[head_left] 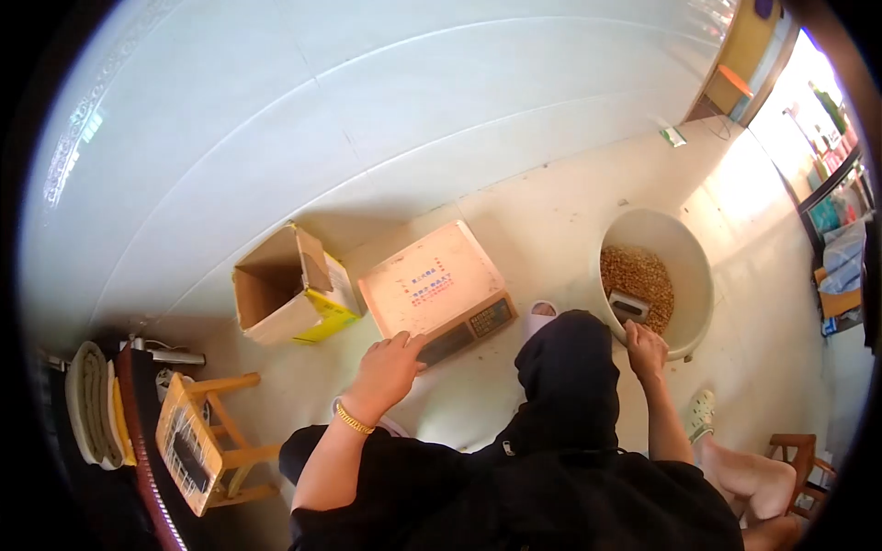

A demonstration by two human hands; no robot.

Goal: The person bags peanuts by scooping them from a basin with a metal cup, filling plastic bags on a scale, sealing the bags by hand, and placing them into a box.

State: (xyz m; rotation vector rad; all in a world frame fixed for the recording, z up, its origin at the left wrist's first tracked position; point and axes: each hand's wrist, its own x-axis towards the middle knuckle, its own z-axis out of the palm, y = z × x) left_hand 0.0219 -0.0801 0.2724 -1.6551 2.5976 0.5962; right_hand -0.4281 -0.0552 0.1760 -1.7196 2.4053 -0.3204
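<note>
My left hand, with a gold bracelet at the wrist, is at the near left corner of a flat scale. Its fingers are loosely bent and seem to hold nothing; whether they touch the scale I cannot tell. The scale has a pale pink top with red and blue print and a dark panel on its near side. On the right, my right hand is closed at the near rim of a round pale bucket. It grips the end of a grey scoop, which lies on golden-brown kernels in the bucket.
An open cardboard box stands left of the scale by the wall. A wooden stool with a dark phone-like object is at lower left. Another person's leg and a small wooden stool are at lower right.
</note>
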